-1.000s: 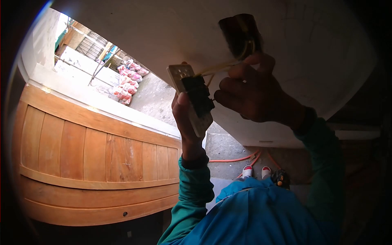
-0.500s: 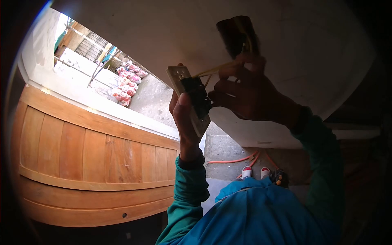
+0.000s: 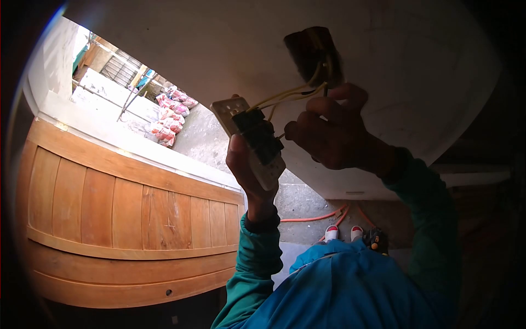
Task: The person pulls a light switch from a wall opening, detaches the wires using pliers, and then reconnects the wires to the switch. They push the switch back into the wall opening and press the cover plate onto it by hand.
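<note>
My left hand (image 3: 241, 162) grips a pale electrical wall plate (image 3: 223, 114), tilted, with its back toward me. Dark switch or socket modules (image 3: 260, 136) sit on that back. Yellowish wires (image 3: 282, 95) run from the modules to a dark wall opening (image 3: 308, 48) above. My right hand (image 3: 342, 134) is closed beside the modules, its fingertips pinching a short wire (image 3: 281, 136) that reaches their edge. Another dark wire end stands by its raised forefinger. Shadow hides the finer details of the terminals.
A wooden panelled door (image 3: 126, 214) stands at the left. The pale wall (image 3: 411, 71) fills the upper right. Orange hoses or cables (image 3: 312, 218) lie on the floor near my feet. Red-and-white sacks (image 3: 167, 118) and scaffolding are outside.
The wall plate has shifted slightly left and down, with its back turned more into view. My right hand has moved a little down, away from the wall opening, showing more of the wires.
</note>
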A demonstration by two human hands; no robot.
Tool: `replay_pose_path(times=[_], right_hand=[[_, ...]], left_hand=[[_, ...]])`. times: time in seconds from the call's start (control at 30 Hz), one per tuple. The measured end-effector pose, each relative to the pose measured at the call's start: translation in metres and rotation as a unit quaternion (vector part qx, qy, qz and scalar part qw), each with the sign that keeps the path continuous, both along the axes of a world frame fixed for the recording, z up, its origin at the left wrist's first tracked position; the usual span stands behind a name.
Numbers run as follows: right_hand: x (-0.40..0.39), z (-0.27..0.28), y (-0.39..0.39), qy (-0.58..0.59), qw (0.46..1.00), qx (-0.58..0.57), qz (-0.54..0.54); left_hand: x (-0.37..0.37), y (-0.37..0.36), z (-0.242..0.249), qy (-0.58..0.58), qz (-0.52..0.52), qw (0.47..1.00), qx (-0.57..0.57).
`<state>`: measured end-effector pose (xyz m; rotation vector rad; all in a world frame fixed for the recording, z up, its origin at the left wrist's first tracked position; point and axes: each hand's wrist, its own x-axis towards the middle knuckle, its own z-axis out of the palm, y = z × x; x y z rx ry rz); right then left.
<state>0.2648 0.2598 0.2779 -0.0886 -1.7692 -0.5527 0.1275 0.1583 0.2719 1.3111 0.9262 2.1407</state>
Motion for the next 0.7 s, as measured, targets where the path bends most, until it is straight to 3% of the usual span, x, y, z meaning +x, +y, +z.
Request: replay_pose_path(times=[0.07, 0.13, 0.17, 0.23, 0.33, 0.47, 0.53, 0.7], right_hand=[[0.001, 0.000, 0.001, -0.004, 1.000, 0.011, 0.020], [0.003, 0.003, 0.003, -0.020, 0.999, 0.022, 0.023], [0.003, 0.003, 0.002, -0.021, 0.999, 0.022, 0.023], [0.002, 0.003, -0.001, -0.021, 0.999, -0.008, 0.036], [-0.001, 0.000, 0.002, -0.021, 0.998, -0.006, 0.053], [0.001, 0.003, 0.004, -0.042, 0.997, 0.010, 0.060], [0.005, 0.007, 0.001, -0.088, 0.992, -0.025, 0.086], [0.006, 0.008, 0.001, -0.111, 0.992, -0.001, 0.053]], left_hand=[[-0.002, -0.001, -0.001, -0.014, 0.019, 1.000, 0.012], [-0.009, -0.002, 0.003, -0.141, -0.196, 0.970, 0.015], [-0.006, -0.001, 0.002, -0.141, -0.195, 0.970, 0.015], [0.001, 0.001, 0.000, -0.119, -0.100, 0.987, 0.024], [0.000, -0.002, 0.006, -0.056, -0.045, 0.997, -0.008], [-0.002, -0.001, -0.001, -0.082, -0.090, 0.992, 0.015], [0.007, -0.003, 0.003, -0.001, 0.059, 0.997, -0.054], [-0.002, -0.009, 0.009, -0.017, 0.006, 0.995, -0.095]])
